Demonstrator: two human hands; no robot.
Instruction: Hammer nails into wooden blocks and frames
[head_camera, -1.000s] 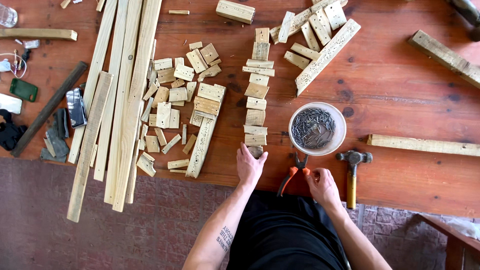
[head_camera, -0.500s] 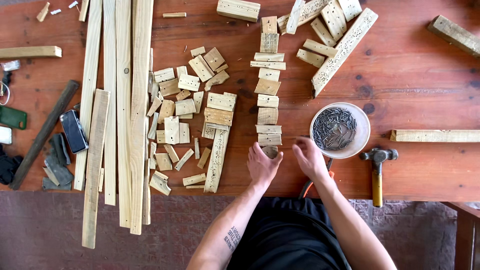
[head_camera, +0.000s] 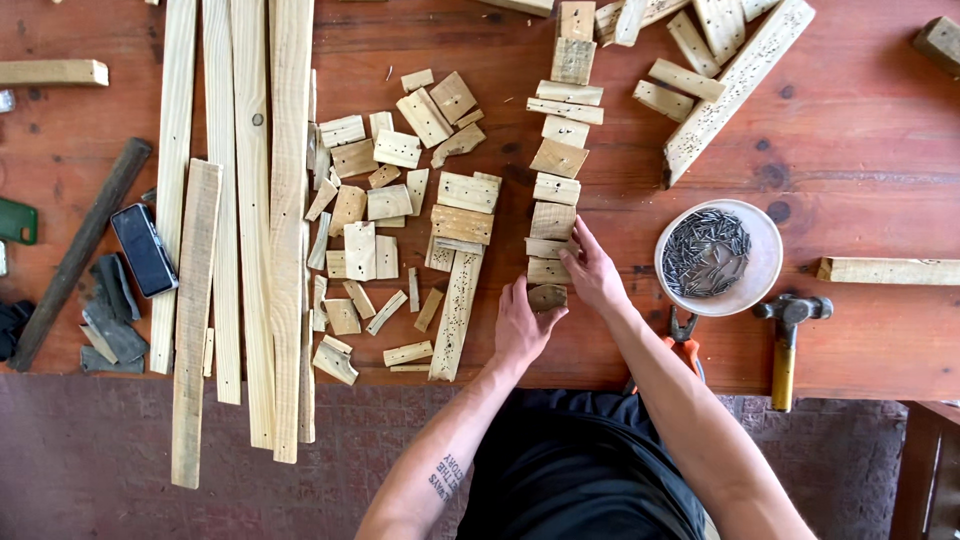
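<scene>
A red-brown wooden desk (head_camera: 860, 150) fills most of the view. On its left side lie long pale planks (head_camera: 250, 200), side by side and running off the near edge. A long nail-holed batten (head_camera: 735, 90) lies slanted at the top right. Left of the planks are a dark bar (head_camera: 75, 255) lying aslant and a black phone (head_camera: 145, 250).

Between the planks and the middle sits a scatter of short offcuts (head_camera: 395, 200). Just right of it a column of blocks (head_camera: 560, 160) runs from the far edge toward the person. A white bowl (head_camera: 765, 285) of nails (head_camera: 705, 250) stands to the right of the column, with a hammer (head_camera: 785, 335) near its right side and orange-handled pliers (head_camera: 683, 335) just below it, partly hidden by the right forearm.

The left hand (head_camera: 520, 325) rests at the near end of the column, its fingers curled round the left side of the last small block (head_camera: 548, 297). The right hand (head_camera: 592, 270) lies on the column's right side, fingers spread flat against the blocks above and the thumb touching that same small block. Neither hand lifts it; it lies on the desk, held between them.
</scene>
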